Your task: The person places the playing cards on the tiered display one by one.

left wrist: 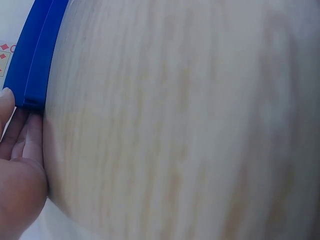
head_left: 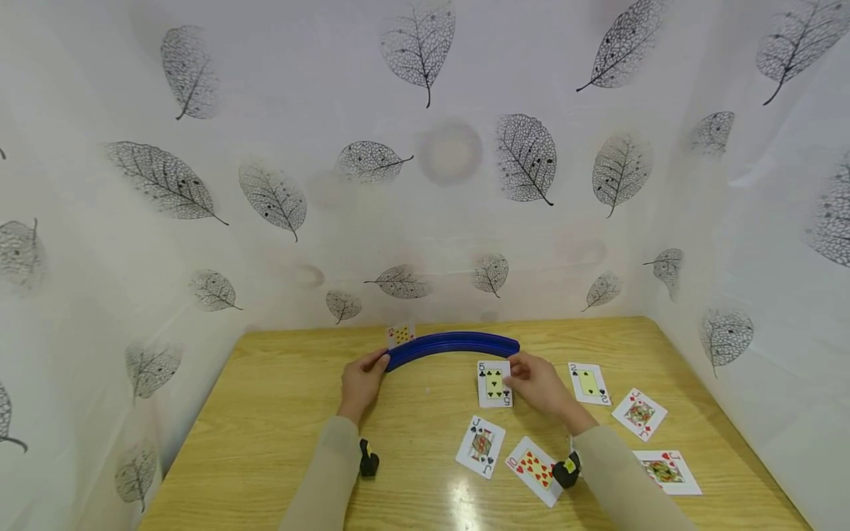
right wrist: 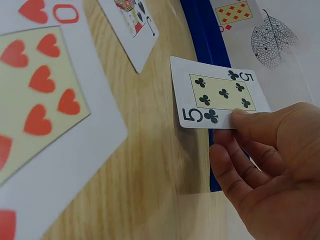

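My left hand grips the left end of a curved blue playing-card holder, its thumb and fingers at that end in the left wrist view. A diamonds card stands upright in the holder near this hand. With my right hand I pinch the five of clubs by its edge, thumb on the printed face. In the right wrist view this card is tilted above the table, partly in front of the blue holder.
Face up on the wooden table lie a jack of spades, a ten of hearts, a black two, a jack of diamonds and a jack of hearts. A leaf-patterned curtain surrounds the table's back and sides.
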{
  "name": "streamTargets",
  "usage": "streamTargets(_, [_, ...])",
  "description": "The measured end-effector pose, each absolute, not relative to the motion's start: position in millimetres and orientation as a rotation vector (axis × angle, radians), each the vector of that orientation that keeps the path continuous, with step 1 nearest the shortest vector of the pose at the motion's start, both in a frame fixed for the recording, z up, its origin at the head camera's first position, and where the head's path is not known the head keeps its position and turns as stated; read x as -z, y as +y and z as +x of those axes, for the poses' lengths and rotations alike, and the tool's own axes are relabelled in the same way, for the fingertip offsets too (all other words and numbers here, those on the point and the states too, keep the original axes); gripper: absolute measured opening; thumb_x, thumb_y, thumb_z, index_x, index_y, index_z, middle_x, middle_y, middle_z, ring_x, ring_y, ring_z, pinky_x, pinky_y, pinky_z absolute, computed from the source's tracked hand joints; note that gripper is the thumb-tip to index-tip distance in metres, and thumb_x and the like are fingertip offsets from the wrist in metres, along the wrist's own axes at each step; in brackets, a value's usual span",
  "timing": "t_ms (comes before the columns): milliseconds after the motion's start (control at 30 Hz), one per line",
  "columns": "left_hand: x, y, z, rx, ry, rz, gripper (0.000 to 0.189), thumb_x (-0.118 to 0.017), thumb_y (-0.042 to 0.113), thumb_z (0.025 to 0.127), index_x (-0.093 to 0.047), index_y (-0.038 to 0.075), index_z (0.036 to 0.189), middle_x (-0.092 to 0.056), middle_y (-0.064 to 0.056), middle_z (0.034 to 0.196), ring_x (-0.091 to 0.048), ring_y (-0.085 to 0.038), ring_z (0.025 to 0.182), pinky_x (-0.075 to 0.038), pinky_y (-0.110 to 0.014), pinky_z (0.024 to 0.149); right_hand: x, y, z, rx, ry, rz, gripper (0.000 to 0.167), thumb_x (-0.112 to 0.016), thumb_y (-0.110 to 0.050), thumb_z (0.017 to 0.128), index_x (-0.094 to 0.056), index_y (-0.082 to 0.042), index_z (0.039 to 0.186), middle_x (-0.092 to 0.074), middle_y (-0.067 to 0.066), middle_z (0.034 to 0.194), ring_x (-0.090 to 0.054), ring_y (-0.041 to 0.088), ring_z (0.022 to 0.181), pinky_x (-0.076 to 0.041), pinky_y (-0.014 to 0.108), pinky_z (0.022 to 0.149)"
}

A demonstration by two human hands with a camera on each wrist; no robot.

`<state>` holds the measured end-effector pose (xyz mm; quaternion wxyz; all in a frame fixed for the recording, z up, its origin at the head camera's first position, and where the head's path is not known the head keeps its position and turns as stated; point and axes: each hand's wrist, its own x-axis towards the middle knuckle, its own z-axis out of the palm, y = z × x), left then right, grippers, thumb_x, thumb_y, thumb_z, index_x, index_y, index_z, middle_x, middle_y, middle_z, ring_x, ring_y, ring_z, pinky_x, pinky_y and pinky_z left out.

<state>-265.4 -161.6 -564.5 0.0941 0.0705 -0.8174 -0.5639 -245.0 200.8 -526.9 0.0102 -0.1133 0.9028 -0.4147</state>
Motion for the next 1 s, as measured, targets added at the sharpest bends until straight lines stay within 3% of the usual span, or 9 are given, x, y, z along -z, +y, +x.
streamTargets(167, [564.5, -161.8, -266.2, 1.675, -2.418, 0.201, 0.031, -0.072, 0.023, 0.103, -0.076, 0.007, 0.129, -0.073, -0.016, 0.133, -0.066, -0.036, 0.131, -0.051, -0.051, 0.115, 521.3, 194.7, -248.5, 1.31, 2.809, -0.443, 0.022, -0.074, -0.009, 0.098, -0.071, 0.0, 0.118, -0.076, 0.01, 0.105, -0.073, 0.027, 0.102, -0.062, 0.048, 0.095])
streamTargets(467, [564.6, -161.7, -265.2, 1.681, -2.431, 0.213, 0.032, -0.071, 0.024, 0.103, -0.076, 0.007, 0.13, -0.073, -0.015, 0.135, -0.066, -0.036, 0.131, -0.051, -0.051, 0.115, 515.0, 179.8, -258.8, 1.377, 2.794, -0.54, 0.019, -0.07, -0.004, 0.1, -0.071, 0.002, 0.118, -0.075, 0.011, 0.1, -0.071, 0.019, 0.091, -0.06, 0.026, 0.078])
streamTargets(733, [564.7, -162.4, -265.5, 1.68, -2.432, 0.2, 0.032, -0.071, 0.025, 0.103, -0.076, 0.008, 0.13, -0.073, -0.015, 0.135, -0.065, -0.036, 0.132, -0.05, -0.052, 0.115, 509.8, 166.2, -264.6, 1.402, 2.809, -0.564, 0.013, -0.07, -0.003, 0.099, -0.073, 0.0, 0.112, -0.076, 0.011, 0.097, -0.07, 0.017, 0.087, -0.058, 0.024, 0.073])
streamTargets(1000, [564.0, -162.6, -264.8, 1.69, -2.428, 0.192, 0.032, -0.07, 0.024, 0.103, -0.075, 0.007, 0.131, -0.072, -0.016, 0.135, -0.065, -0.036, 0.131, -0.051, -0.052, 0.115, 503.1, 149.6, -268.3, 1.405, 2.821, -0.571, 0.017, -0.071, -0.006, 0.1, -0.074, 0.0, 0.116, -0.076, 0.012, 0.098, -0.071, 0.02, 0.087, -0.059, 0.028, 0.073])
